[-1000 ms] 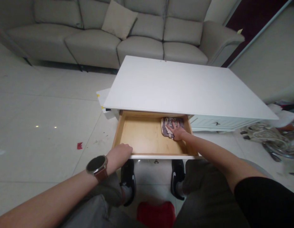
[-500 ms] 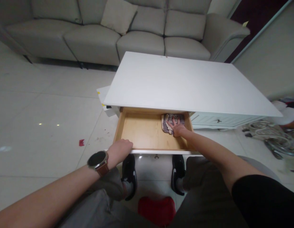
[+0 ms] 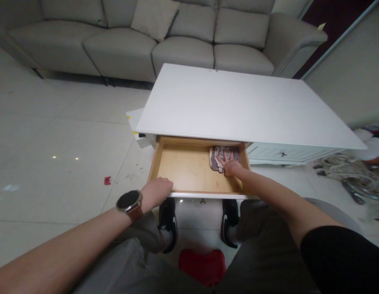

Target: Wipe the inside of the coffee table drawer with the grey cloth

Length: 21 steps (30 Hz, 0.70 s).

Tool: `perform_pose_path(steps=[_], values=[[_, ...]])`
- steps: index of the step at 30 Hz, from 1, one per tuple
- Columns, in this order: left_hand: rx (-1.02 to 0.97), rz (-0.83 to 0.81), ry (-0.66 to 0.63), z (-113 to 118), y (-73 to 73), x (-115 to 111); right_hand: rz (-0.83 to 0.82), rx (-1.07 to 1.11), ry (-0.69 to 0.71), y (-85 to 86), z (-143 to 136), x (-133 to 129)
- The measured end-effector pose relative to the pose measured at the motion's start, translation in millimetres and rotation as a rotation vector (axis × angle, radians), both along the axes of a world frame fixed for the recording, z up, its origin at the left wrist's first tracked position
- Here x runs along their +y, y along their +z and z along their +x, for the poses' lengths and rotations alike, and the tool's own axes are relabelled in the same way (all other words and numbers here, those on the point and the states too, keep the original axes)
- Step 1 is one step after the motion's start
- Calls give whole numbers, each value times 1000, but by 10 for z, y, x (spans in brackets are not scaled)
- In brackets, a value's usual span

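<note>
The folded cloth [image 3: 213, 161], purplish-brown with pale edging and markings, lies at the drawer's [image 3: 183, 167] back right. The right hand [image 3: 230, 164] spreads open on it; the left hand [image 3: 157, 191] grips the drawer's front rim.

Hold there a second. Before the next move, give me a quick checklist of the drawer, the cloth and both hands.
1. Drawer pulled out: ok, it stands open in front of the white tabletop.
2. Cloth inside the drawer: ok, it lies bunched or folded toward the back right.
3. Right hand on the cloth: ok, fingers spread over it.
4. Left hand gripping firmly: cannot tell; it is curled at the drawer's front left corner, its fingertips hidden.
5. Drawer's front edge free of hands: not ok, the left hand is there.
6. Neighbouring drawer shut: ok, it looks closed.
</note>
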<state>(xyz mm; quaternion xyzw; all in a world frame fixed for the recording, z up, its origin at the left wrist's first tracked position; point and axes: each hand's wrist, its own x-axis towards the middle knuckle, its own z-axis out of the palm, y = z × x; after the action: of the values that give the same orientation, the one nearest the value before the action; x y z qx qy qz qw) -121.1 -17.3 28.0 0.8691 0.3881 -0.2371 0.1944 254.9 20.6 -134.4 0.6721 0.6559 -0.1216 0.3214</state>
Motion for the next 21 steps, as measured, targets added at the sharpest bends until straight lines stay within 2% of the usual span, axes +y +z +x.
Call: perform_pose_path(steps=[4, 10, 21], values=[[33, 43, -32, -12, -4, 1, 5, -12, 3, -11, 0, -14], [31, 44, -13, -15, -2, 0, -6, 29, -33, -11, 6, 7], [26, 56, -19, -31, -48, 6, -20, -13, -3, -11, -1, 12]])
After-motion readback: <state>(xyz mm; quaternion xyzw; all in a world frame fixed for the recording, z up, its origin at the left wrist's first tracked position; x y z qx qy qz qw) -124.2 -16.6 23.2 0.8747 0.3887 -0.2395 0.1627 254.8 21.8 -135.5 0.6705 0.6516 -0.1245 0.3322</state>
